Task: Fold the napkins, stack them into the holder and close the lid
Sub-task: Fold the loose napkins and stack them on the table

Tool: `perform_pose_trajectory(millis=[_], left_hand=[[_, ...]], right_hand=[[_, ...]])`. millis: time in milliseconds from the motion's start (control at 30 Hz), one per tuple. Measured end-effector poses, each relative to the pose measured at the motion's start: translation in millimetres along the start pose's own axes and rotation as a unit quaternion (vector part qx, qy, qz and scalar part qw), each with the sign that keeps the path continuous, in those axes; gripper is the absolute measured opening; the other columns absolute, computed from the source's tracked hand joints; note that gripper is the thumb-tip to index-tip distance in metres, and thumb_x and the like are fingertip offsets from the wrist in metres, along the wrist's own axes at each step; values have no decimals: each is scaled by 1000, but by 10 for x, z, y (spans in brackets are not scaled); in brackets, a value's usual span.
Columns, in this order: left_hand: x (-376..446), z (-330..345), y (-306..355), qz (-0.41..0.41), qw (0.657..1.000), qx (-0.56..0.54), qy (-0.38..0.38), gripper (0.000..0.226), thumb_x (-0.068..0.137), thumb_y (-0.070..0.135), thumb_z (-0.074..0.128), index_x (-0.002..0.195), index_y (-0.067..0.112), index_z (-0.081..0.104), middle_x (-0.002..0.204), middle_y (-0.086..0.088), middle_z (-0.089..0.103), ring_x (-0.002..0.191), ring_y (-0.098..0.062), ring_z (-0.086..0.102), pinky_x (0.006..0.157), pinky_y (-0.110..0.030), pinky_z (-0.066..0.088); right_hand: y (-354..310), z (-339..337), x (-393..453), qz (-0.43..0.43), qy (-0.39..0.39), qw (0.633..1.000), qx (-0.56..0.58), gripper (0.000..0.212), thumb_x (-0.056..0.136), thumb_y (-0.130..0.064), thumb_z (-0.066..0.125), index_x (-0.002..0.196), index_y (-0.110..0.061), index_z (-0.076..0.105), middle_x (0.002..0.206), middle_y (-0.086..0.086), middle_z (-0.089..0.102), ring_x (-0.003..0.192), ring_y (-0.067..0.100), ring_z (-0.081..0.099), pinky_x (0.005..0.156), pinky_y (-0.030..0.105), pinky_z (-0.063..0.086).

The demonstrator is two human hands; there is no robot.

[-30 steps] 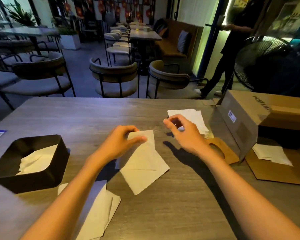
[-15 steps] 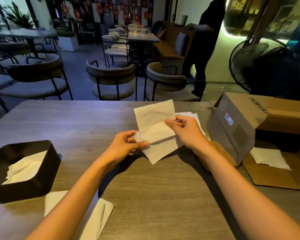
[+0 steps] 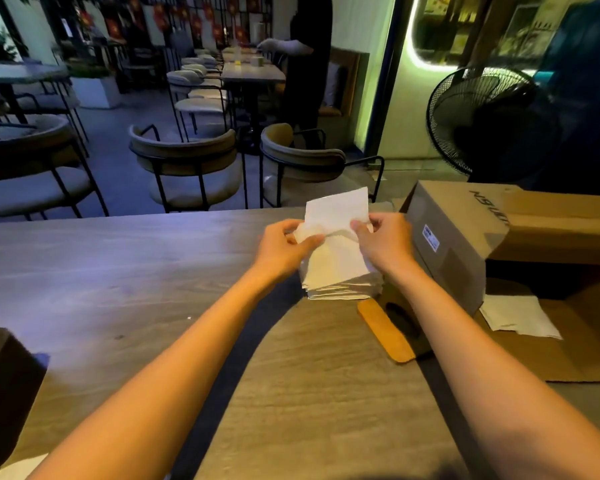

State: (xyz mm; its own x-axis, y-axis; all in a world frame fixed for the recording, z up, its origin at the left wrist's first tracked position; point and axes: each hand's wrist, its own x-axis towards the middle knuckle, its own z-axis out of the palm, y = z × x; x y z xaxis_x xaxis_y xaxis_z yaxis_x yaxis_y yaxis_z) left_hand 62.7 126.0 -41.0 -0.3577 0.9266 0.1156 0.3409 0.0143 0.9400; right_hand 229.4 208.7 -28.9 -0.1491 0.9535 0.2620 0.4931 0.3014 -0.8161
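Observation:
A white napkin point(image 3: 338, 211) is held upright over a stack of white napkins point(image 3: 340, 280) near the far edge of the wooden table point(image 3: 136, 289). My left hand point(image 3: 284, 247) pinches its lower left edge and my right hand point(image 3: 383, 242) pinches its right edge. The napkin bends across the middle between the two hands. The black napkin holder point(image 3: 7, 389) sits at the lower left, cut off by the frame. A folded napkin point(image 3: 21, 467) shows at the bottom left corner.
An open cardboard box point(image 3: 465, 233) lies on its side right of the stack, with loose napkins point(image 3: 516, 317) on its flap. A tan flat piece point(image 3: 385, 330) lies just before the box. Chairs point(image 3: 187, 168) stand beyond the table, a fan point(image 3: 482, 119) at right, and a person point(image 3: 305, 64) behind.
Both hands have carried the napkin away from me and to the right, over the stack by the box. The view shifted right, so the holder slid to the frame's edge.

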Motion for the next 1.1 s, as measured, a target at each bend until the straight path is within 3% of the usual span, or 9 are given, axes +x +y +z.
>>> perform_pose_trajectory(millis=[100,167,267,367,533,633,700,867,1100], left_hand=[[53,89,-210,37,990,134,14,59,86,36,75,138,26,50,98,8,59,96,-13,58,80,-30,52],[47,92,-294,46,986,159,13,62,85,37,76,140,27,47,105,5,55,98,-15,56,84,-33,52],[17,69,-322,68,984,162,27,53,87,40,73,134,26,52,114,0,49,101,-14,53,79,-23,44],[-10,73,-272,72,989,124,39,46,90,43,68,130,24,54,119,-2,48,94,-10,53,75,-17,45],[-63,68,-291,37,992,118,39,45,95,53,55,130,24,53,116,5,45,104,-20,57,100,-53,47],[-120,53,-311,6,995,98,26,28,97,60,44,103,38,60,109,5,54,103,-22,60,98,-55,48],[-125,57,-340,-3,996,86,33,40,92,72,34,89,44,62,105,4,61,102,-23,62,98,-57,47],[-130,64,-349,-22,993,107,46,41,96,53,52,131,30,54,131,5,48,127,-21,48,114,-52,28],[-119,224,-477,-1,992,126,28,58,94,41,60,147,28,38,145,3,44,135,-20,41,111,-44,21]], right_hand=[[237,36,3,-5,27,992,-120,37,97,-24,67,62,-13,61,68,3,57,69,20,52,59,33,39],[300,42,-21,-51,71,987,-135,31,96,-24,68,67,-13,66,81,5,63,79,22,56,67,35,43],[120,-16,-77,-66,75,995,16,29,100,-22,64,71,-19,63,70,-5,58,65,4,50,59,26,38],[-121,-93,-110,-69,26,987,145,24,101,-23,62,79,-15,64,69,-4,60,61,6,55,58,23,42],[-203,-131,-90,50,-47,964,255,20,102,-22,62,117,-11,71,103,1,77,90,12,74,68,22,59],[-89,-69,-97,93,-52,971,216,21,102,-18,61,117,-5,70,101,5,75,92,20,73,73,29,59],[-16,-39,-115,111,-43,976,182,20,102,-19,61,113,-5,70,92,1,72,81,14,69,66,25,55],[170,68,-81,71,-15,996,46,28,100,-24,63,89,1,70,82,15,69,79,34,64,66,35,48],[240,63,-43,-1,60,998,8,16,99,-21,64,99,-7,72,97,6,70,90,18,62,72,29,45]])
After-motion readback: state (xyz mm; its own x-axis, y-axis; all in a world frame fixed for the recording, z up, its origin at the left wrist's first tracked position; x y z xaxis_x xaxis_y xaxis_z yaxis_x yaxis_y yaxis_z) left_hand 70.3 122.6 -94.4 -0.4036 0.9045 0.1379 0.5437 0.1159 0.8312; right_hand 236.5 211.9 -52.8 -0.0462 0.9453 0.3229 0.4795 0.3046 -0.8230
